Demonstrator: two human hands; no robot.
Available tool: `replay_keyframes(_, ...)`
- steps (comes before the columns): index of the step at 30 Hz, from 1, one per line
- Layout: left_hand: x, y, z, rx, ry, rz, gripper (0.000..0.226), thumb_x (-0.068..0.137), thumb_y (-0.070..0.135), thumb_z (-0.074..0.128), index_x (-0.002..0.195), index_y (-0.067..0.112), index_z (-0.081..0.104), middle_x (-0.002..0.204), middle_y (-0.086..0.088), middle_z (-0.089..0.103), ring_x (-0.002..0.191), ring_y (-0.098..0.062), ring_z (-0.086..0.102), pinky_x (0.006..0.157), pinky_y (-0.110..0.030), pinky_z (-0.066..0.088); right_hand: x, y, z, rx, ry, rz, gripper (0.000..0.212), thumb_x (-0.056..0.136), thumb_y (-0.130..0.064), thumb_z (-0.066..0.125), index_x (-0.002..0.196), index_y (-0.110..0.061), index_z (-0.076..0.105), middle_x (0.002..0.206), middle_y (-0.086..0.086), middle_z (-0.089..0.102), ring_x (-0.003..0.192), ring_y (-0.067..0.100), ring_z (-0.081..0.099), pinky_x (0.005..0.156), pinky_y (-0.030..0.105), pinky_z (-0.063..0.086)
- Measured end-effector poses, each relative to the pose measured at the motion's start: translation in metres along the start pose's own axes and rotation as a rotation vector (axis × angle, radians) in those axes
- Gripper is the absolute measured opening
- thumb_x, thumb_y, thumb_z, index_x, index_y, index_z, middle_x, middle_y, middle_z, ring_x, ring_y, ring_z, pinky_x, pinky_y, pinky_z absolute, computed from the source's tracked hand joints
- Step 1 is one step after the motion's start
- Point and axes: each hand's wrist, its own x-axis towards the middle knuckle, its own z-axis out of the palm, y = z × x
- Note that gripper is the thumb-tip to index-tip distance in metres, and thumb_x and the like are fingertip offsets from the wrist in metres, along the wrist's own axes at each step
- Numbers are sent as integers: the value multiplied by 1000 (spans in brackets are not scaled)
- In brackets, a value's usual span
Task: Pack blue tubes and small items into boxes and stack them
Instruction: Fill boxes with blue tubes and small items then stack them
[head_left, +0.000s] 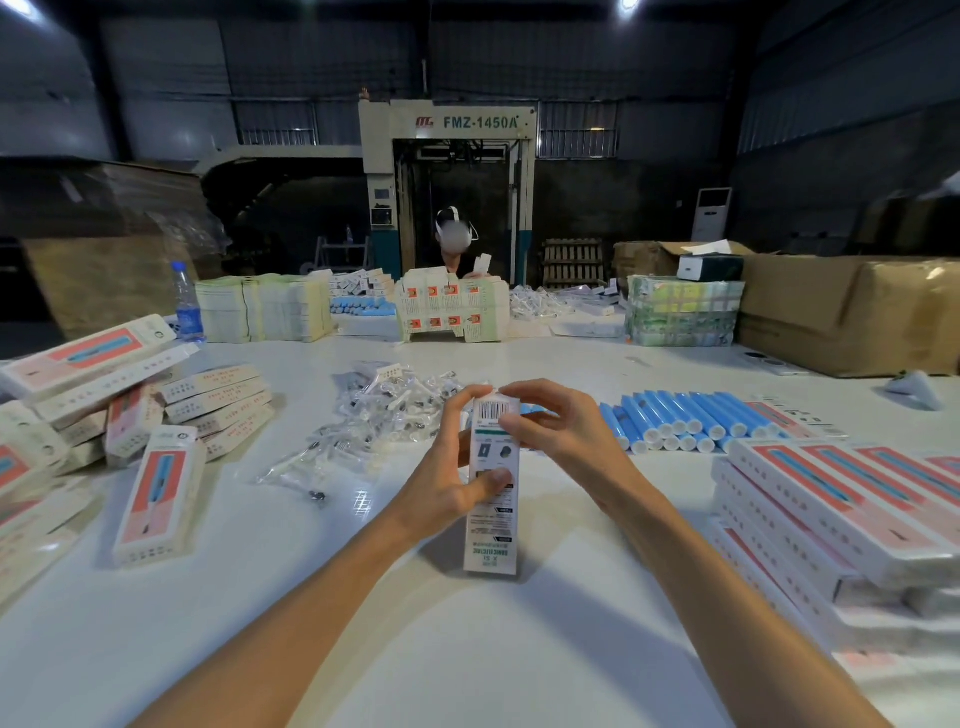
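The left hand grips the middle of a narrow white box, thumb across its printed face, and the right hand pinches the barcoded far end with curled fingers. Bare table shows on the near side of the box. Clear packets lie behind it to the left, and blue tubes and stacked boxes lie to its right.

Tubes lie right of the sachets, behind stacked boxes.

Blue tubes; white box w/ barcode; red-panel boxes.
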Motion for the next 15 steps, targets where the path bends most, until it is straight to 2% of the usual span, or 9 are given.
replay_keyframes(4, 1, -2, 1, -19, 8, 12, 90, 89, 27, 85, 156, 32, 25, 118, -7, 74, 105, -27, 75, 88, -27, 58, -3, 6, 9, -36, 85, -102, 17, 92, -21, 78, 109, -25, 75, 106, -7, 77, 91, 13, 75, 75, 22, 56)
replay_keyframes(9, 1, -5, -1, -1, 5, 21, 83, 90, 23, 83, 151, 31, 28, 117, -6, 73, 102, -25, 75, 88, -29, 58, -1, 9, 12, -70, 125, -144, 11, 92, -18, 77, 103, -21, 77, 100, -4, 78, 90, 18, 76, 79, 31, 62)
replay_keyframes(12, 1, -8, 0, -7, 1, 13, 84, 92, 20, 81, 154, 32, 26, 120, -9, 72, 105, -28, 74, 90, -29, 57, -1, 13, 16, -75, 150, -131, 15, 94, -18, 75, 109, -19, 76, 102, -7, 78, 93, 15, 75, 79, 26, 58)
replay_keyframes(15, 0, -7, 1, -34, 23, -17, 82, 93, 12, 79, 152, 35, 28, 120, -15, 70, 107, -31, 73, 89, -31, 59, -5, 19, 19, -6, 133, -68, 26, 98, -19, 72, 124, -21, 72, 115, -7, 76, 104, 14, 74, 88, 29, 59)
